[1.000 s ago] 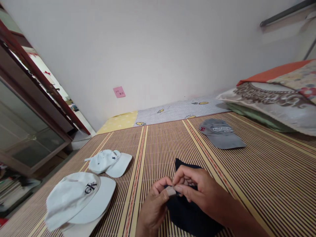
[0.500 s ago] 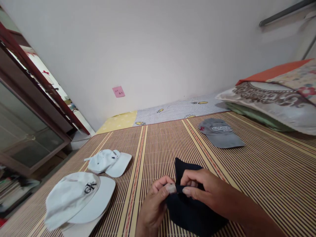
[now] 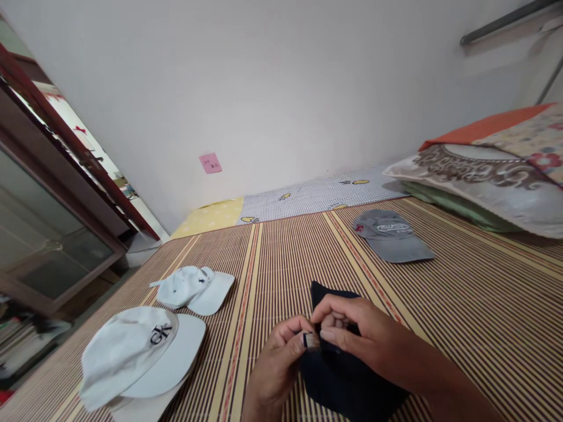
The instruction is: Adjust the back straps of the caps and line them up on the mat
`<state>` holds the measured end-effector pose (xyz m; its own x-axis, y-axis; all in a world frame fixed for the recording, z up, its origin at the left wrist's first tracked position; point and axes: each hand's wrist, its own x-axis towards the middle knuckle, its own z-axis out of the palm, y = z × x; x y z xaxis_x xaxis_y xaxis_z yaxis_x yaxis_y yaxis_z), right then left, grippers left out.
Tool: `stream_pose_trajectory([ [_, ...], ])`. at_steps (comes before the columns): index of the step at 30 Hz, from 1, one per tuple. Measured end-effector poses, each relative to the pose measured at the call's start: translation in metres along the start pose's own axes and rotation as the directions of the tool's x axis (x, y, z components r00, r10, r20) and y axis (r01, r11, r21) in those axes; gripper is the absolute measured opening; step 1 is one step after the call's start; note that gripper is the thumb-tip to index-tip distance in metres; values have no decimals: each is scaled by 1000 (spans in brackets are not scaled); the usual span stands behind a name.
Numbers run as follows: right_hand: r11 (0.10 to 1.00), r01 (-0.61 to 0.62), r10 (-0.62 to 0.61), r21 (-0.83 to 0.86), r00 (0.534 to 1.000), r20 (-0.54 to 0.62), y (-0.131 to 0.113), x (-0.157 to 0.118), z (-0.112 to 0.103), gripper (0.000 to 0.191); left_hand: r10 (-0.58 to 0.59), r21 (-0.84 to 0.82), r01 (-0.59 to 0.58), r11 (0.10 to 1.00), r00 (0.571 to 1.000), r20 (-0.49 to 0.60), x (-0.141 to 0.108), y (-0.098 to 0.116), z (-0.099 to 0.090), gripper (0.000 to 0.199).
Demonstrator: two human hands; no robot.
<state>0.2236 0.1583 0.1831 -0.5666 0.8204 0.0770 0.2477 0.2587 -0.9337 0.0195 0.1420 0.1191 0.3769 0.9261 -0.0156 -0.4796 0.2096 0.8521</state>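
A dark navy cap [image 3: 352, 381] lies on the striped mat in front of me, its brim end pointing away. My left hand [image 3: 281, 357] pinches the cap's near band from the left, thumb and forefinger together. By that thumb tip shows a small greyish rectangular piece [image 3: 311, 340], too small to name surely. From the right, my right hand [image 3: 356, 328] reaches over the cap, fingers curled and thumb close to the forefinger at the same band. What lies between those right fingers is hidden.
White caps, one with black letters [image 3: 127, 351] and a smaller one [image 3: 189, 290], lie at left. A grey cap [image 3: 391, 234] lies farther back at right. Pillows [image 3: 484, 181] are stacked at the right edge. A wall [image 3: 281, 88] bounds the bed; a pink note [image 3: 210, 163] sticks to it.
My right hand has shifted slightly left and up, its fingers curling closer to my left hand. The strip of band between my hands shows less now. The other caps have not moved.
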Motion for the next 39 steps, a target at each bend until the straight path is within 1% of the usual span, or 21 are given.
stream_pose_trajectory([
  [2,1000,-24,24,-10,1000,3,4,-2,-7,15,4,24,-4,1000,1000,-15,0,0,-1,38],
  [5,998,-63,64,-19,996,65,14,-3,-16,17,-2,60,5,998,999,-44,0,2,0,39],
  [7,998,-58,60,-34,994,94,20,-2,-19,15,-6,68,9,998,999,-43,-1,4,1,40],
  [9,999,-28,32,-46,994,100,24,0,-18,14,-4,72,6,997,999,-32,-1,4,2,40],
  [12,999,13,-9,-50,997,76,22,3,-14,14,5,82,-3,997,999,-32,-2,4,2,40],
  [16,998,24,-21,-60,999,49,12,4,-9,13,3,112,1,994,999,-34,-1,3,3,42],
  [19,999,29,-27,-38,998,50,6,3,-5,12,-16,152,21,988,999,-37,-1,3,6,42],
  [21,999,35,-35,-11,999,29,3,2,-3,11,-37,173,45,984,998,-48,-1,4,9,40],
  [23,999,37,-37,21,999,10,2,2,-3,9,-53,181,62,982,997,-53,-1,4,9,38],
  [26,999,24,-24,40,1000,-10,7,0,-9,7,-43,171,49,984,998,-41,-1,4,6,39],
  [28,1000,16,-15,18,999,-37,12,-1,-17,13,-31,180,38,983,999,-44,-1,2,1,41],
  [31,999,-4,-1,-48,995,-102,20,-4,-29,22,-19,228,37,973,997,-78,-1,1,-5,35],
  [35,978,-84,47,-190,980,-192,35,-7,-43,24,-2,313,25,949,997,-74,-3,8,-7,30],
  [37,949,-146,70,-280,962,-265,48,-7,-49,22,10,393,4,919,999,-33,-6,14,-6,34],
  [39,898,-260,120,-356,921,-371,62,-7,-54,19,53,500,-51,864,999,10,-7,19,-7,42],
])
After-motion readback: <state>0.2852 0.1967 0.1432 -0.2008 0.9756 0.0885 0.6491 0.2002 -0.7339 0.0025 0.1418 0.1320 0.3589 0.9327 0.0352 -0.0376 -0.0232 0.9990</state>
